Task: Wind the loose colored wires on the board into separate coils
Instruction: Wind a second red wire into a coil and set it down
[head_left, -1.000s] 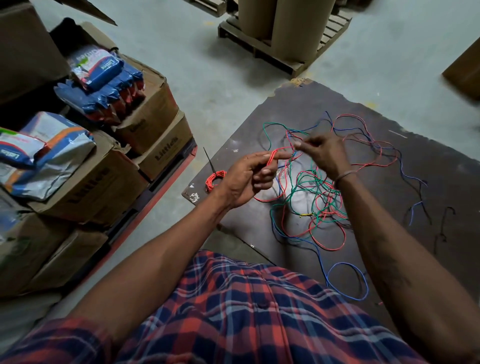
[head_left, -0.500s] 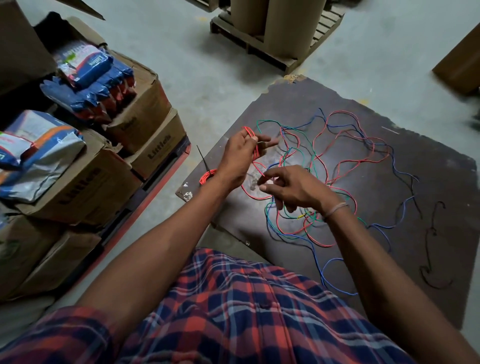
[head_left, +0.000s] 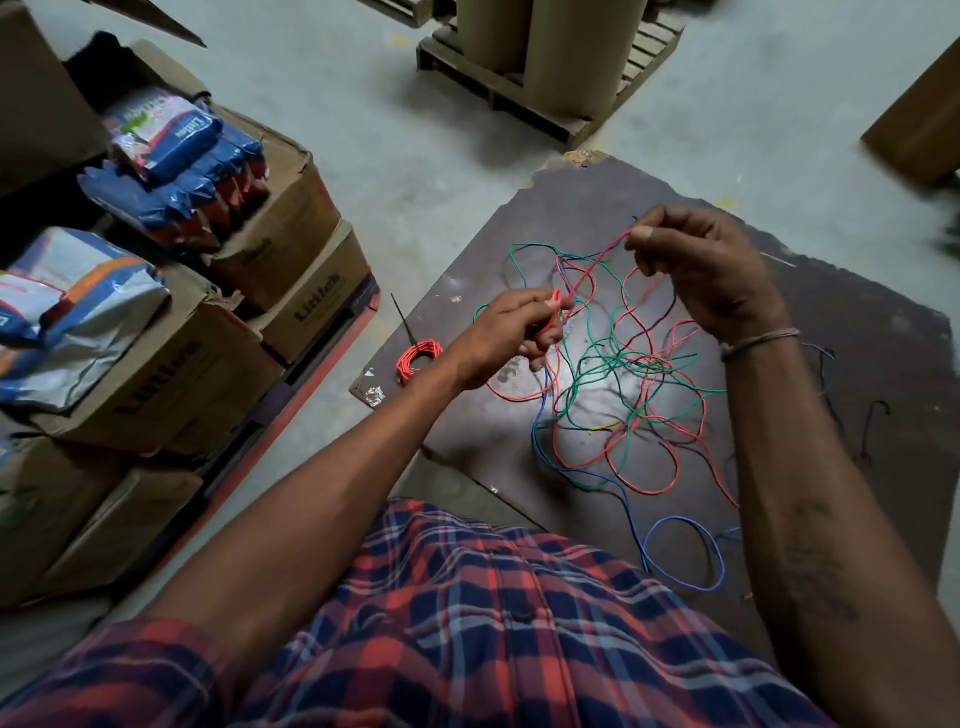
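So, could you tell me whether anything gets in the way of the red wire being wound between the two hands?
Yes: below the hands, the red wire lies crossed with green wire and blue wire on the board.

I can read "Littles" printed on the side of a cardboard box (head_left: 317, 299) and again on a lower box (head_left: 156, 379); the packet (head_left: 171, 130) lettering is too blurred.
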